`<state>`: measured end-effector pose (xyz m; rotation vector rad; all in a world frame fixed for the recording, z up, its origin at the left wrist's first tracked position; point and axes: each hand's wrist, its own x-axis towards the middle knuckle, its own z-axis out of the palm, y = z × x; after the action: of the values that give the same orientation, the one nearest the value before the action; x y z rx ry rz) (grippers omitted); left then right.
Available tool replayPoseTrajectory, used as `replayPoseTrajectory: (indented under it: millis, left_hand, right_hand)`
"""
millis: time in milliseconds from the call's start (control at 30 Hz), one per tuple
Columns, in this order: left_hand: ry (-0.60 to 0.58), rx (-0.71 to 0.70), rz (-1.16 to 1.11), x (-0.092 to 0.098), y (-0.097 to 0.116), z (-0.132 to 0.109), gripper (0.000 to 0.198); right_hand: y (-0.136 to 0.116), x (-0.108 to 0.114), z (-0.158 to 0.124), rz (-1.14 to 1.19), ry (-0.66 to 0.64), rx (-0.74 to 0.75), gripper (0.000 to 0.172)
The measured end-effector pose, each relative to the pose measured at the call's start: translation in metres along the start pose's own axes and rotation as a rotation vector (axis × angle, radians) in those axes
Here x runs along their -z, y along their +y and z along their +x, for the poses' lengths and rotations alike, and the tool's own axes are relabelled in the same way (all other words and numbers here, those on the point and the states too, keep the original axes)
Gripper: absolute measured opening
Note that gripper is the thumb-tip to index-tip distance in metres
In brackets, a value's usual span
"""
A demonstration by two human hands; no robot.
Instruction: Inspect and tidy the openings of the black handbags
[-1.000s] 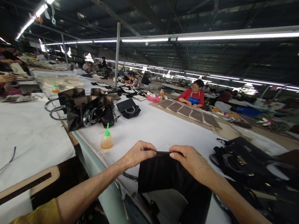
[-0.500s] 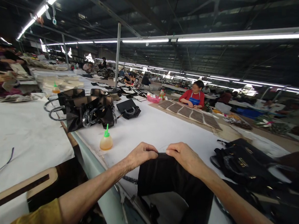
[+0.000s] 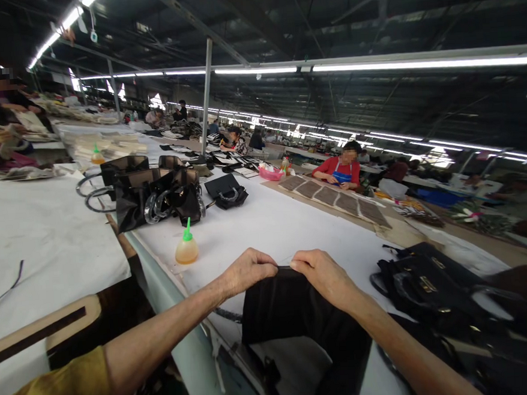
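Observation:
Both hands pinch the far top edge of a black handbag (image 3: 293, 307) that stands open in front of me at the table's edge. My left hand (image 3: 250, 272) grips the left part of that edge between thumb and fingers. A short way to its right, my right hand (image 3: 325, 274) is closed on the same edge. Pale lining or paper shows inside the bag. Part of a dark handle (image 3: 229, 314) sticks out at its left side. The bag's lower part is cut off by the frame.
A glue bottle (image 3: 186, 251) with a green nozzle stands beyond my left hand. Finished black handbags (image 3: 143, 191) cluster behind it, near a small black bag (image 3: 227, 191). More black bags (image 3: 426, 276) lie at right. A co-worker in red (image 3: 340, 165) sits across the table (image 3: 265, 227).
My hands keep their pinch on the bag's edge and have barely shifted. The bag's right side has drawn slightly inward. The co-worker in red has moved their hands a little.

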<state>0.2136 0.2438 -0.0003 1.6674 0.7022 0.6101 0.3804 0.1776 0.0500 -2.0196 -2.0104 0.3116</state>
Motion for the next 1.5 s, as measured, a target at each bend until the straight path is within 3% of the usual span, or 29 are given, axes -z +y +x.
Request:
replayPoseTrajectory:
  millis: [267,600,800,933,1167,1333,1500]
  left_hand:
    - [-0.084,-0.061,0.121,0.0,0.007,0.002,0.027]
    - [-0.117,-0.202,0.747,-0.008,0.04,0.016,0.014]
    - [-0.165,-0.128,0.685,-0.005,0.039,0.015,0.016]
    - [-0.181,-0.104,0.618,-0.003,0.041,0.013,0.017]
    - [-0.14,-0.08,0.68,-0.001,0.056,-0.005,0.017]
    - [-0.072,-0.034,0.743,-0.004,0.047,-0.015,0.017]
    - [-0.087,-0.09,0.833,-0.009,0.047,-0.011,0.027]
  right_hand:
    - [0.003,-0.005,-0.005,-0.078,0.069,0.048,0.023]
    - [0.003,0.003,-0.009,-0.052,0.038,0.044,0.027]
    - [0.032,0.013,-0.035,0.005,0.06,-0.13,0.024]
    - [0.052,0.01,-0.052,0.084,-0.015,-0.225,0.019]
    - [0.062,0.028,-0.04,0.126,-0.118,-0.113,0.019]
    - [0.058,0.02,-0.035,0.036,-0.117,-0.045,0.021]
    - [0.052,0.017,-0.039,-0.027,-0.094,-0.019,0.021]
